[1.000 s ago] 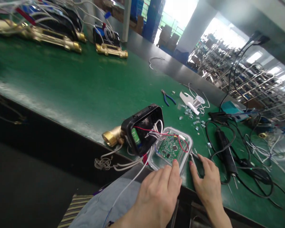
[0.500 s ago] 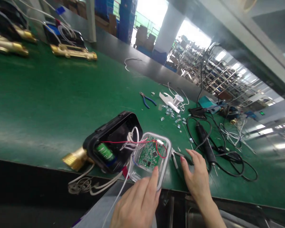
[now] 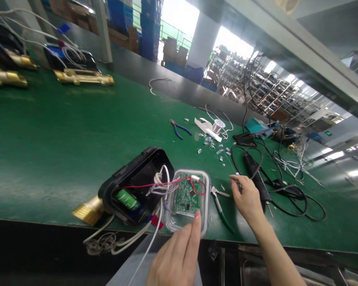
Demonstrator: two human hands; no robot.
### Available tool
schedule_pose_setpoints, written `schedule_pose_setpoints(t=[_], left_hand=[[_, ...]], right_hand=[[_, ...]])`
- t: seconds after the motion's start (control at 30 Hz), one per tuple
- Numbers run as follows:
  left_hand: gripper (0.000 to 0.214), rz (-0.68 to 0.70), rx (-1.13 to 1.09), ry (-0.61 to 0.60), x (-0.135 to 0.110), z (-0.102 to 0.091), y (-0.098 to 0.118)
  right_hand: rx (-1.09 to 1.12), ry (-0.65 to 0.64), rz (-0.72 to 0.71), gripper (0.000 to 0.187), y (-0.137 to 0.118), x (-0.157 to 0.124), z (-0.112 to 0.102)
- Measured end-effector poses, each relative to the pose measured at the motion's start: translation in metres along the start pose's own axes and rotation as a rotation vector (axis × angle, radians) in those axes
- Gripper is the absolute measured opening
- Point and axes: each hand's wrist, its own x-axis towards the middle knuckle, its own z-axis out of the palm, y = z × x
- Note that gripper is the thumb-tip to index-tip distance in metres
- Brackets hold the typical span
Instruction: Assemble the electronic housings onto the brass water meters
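My left hand (image 3: 176, 254) holds the near rim of a clear plastic cover (image 3: 208, 198), its index finger stretched over the edge; the thumb is hidden. Inside the cover lies a green circuit board (image 3: 186, 194) with red and white wires. These wires run to a black housing (image 3: 137, 171) with a green battery (image 3: 127, 199) and a brass fitting (image 3: 89, 209). My right hand (image 3: 247, 196) is over the bench, thumb and index finger slightly apart, no object visible between them. Green-handled pliers (image 3: 220, 208) lie between this hand and the cover.
Blue-handled cutters (image 3: 180, 129), a solder spool (image 3: 218, 126) and several small metal pieces (image 3: 209, 142) lie farther back. A black corded tool (image 3: 257, 178) lies at right among looped cables. Brass-fitted units (image 3: 83, 77) stand at the back left. Coiled white cable (image 3: 103, 242) hangs over the front edge.
My right hand has moved forward, away from the green-handled pliers, which now show fully. Its thumb and index finger have come closer together. My left hand stays at the cover. The view has shifted slightly.
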Motion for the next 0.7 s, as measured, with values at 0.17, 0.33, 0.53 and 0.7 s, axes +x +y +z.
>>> schedule_pose_setpoints(t=[0.17, 0.33, 0.53, 0.7], left_hand=[[0.050, 0.011, -0.006, -0.080, -0.001, 0.003, 0.000], [0.054, 0.044, -0.010, -0.088, -0.004, 0.002, -0.005], [0.061, 0.056, 0.106, -0.202, 0.004, 0.003, -0.003], [0.068, 0.107, 0.199, -0.309, 0.015, 0.008, 0.006]], right_hand=[[-0.101, 0.027, 0.098, 0.026, 0.027, 0.008, -0.011], [-0.128, 0.011, 0.136, 0.021, 0.041, 0.009, -0.022], [-0.139, 0.012, 0.188, 0.016, 0.053, -0.001, -0.032], [-0.119, 0.058, 0.222, 0.017, 0.061, -0.002, -0.049]])
